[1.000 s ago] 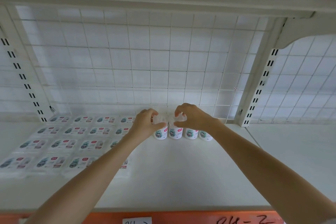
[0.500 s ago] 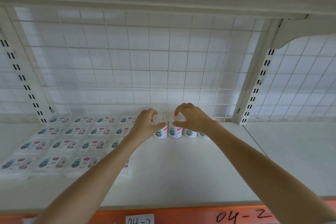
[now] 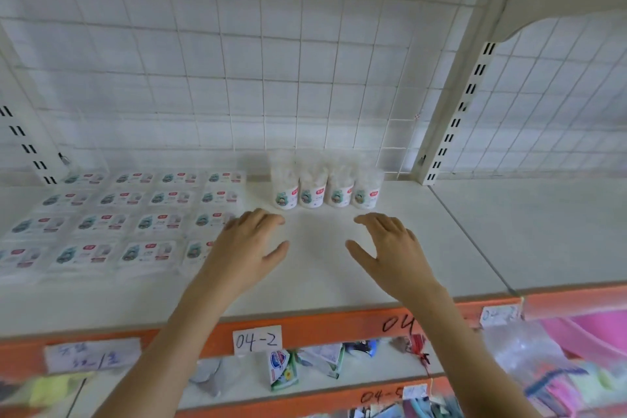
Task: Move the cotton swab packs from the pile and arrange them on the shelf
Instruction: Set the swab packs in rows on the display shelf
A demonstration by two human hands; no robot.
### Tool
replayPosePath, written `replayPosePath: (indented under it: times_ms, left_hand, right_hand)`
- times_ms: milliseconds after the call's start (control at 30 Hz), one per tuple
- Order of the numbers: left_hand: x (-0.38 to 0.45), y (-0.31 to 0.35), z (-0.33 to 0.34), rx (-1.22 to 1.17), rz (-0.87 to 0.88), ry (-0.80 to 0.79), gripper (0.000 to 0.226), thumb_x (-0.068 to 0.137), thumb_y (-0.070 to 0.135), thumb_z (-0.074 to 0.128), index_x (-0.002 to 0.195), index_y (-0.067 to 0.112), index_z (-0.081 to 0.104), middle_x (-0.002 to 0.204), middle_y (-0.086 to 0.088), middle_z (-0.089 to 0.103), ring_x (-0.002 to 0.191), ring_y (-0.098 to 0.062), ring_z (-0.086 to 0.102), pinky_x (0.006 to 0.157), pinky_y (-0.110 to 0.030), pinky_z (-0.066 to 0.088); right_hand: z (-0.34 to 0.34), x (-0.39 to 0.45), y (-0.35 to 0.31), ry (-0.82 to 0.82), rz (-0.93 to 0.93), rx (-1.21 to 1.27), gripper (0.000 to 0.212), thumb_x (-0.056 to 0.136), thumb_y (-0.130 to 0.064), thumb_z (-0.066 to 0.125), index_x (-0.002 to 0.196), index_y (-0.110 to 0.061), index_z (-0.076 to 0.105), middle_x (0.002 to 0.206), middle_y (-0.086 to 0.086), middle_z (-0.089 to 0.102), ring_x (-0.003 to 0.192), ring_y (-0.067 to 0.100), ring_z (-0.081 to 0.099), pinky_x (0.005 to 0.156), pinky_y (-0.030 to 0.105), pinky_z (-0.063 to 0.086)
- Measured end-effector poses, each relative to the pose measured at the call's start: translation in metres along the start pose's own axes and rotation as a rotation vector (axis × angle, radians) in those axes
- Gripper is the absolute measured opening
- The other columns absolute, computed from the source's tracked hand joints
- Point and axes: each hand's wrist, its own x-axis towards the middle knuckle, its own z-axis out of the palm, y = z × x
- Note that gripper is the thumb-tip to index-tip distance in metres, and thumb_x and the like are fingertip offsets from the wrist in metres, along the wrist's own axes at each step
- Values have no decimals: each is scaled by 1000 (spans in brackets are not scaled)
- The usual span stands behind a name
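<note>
Four cotton swab packs (image 3: 327,187) stand upright in a row at far centre of the shelf (image 3: 441,231), against the wire grid. Left hand (image 3: 249,248) and right hand (image 3: 390,248) hover nearer, each grip relaxed-open, holding nothing. Flat packs (image 3: 112,224) lie left.

Two bare forearms, no sleeves in view. Left hand (image 3: 246,248) and right hand (image 3: 390,248) without gloves, rings or wristwear; short, unpainted nails on the fingers.
</note>
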Motion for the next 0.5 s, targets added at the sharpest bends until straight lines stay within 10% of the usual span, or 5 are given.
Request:
replayPosePath:
  times_ms: [500]
  left_hand:
    - [-224,93,-38,34,-429,128,29,79,36,44,91,16,61,81,2,63,71,-19,63,58,-28,52]
  right_hand:
    - [-1,-166,-57,-70,-376,175,35,82,-42,44,99,-16,62,95,1,65,84,25,62,67,33,51]
